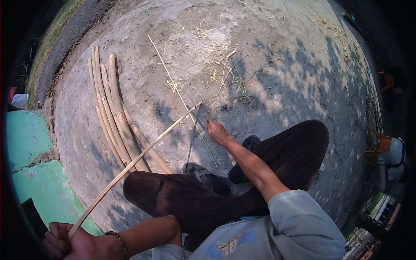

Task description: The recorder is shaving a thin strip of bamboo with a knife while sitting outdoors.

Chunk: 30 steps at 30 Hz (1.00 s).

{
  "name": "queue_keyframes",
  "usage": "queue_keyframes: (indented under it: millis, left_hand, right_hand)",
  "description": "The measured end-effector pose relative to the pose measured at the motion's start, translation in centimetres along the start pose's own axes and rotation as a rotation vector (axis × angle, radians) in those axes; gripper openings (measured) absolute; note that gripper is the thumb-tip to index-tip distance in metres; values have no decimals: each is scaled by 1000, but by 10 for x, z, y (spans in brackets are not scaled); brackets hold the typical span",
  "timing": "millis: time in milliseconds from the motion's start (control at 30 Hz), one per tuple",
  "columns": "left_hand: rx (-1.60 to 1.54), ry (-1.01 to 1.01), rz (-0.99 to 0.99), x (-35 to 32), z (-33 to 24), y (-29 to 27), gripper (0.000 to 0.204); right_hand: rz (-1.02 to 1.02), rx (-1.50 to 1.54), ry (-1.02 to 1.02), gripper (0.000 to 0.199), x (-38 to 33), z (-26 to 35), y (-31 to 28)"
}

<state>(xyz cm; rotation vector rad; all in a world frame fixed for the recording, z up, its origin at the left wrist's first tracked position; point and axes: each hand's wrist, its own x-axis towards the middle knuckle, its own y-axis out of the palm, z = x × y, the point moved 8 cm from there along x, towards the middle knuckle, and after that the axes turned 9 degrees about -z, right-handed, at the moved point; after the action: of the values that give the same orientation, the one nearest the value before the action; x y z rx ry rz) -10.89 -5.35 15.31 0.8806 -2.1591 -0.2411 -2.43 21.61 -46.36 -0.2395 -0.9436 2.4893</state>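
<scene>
My left hand (73, 243), at the lower left, is closed round the near end of a long, pale bamboo strip (134, 161). The strip slants up and to the right across my knee. My right hand (219, 132) is closed beside the strip's far end, between my knees and the straw-like scraps. From its fingers a thin dark blade, seemingly a knife (203, 115), reaches toward the strip's tip; the handle is hidden in my grip. Whether the blade touches the strip I cannot tell. A thinner strip (172, 81) lies on the ground and passes beneath the held one.
Several bamboo poles (116, 93) lie on the ground at left. Pale shavings (222, 58) are scattered ahead. A green painted slab (28, 138) borders the left side. At the far right a person (392, 160) is near an orange chair (381, 143).
</scene>
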Motion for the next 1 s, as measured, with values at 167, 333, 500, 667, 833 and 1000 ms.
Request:
queue_keyframes:
  millis: [167,333,500,667,833,1000]
  left_hand:
    - [45,25,-94,-20,-4,-2,32]
    - [162,57,-159,-39,-9,-1,36]
    - [109,-1,-59,-15,-9,-9,44]
    - [83,-26,-63,-20,-3,10,45]
    - [86,-32,-219,-12,4,2,42]
    - [124,-4,-221,-10,-3,-3,40]
  right_hand:
    - [118,-63,216,19,-3,-43,-23]
    - [107,22,167,18,-9,-9,-22]
    - [145,-69,227,21,10,-25,-17]
    - [80,-126,295,24,-11,-64,-27]
    - [-21,140,206,18,-27,2,-16]
    - [84,28,72,26,-20,10,-26]
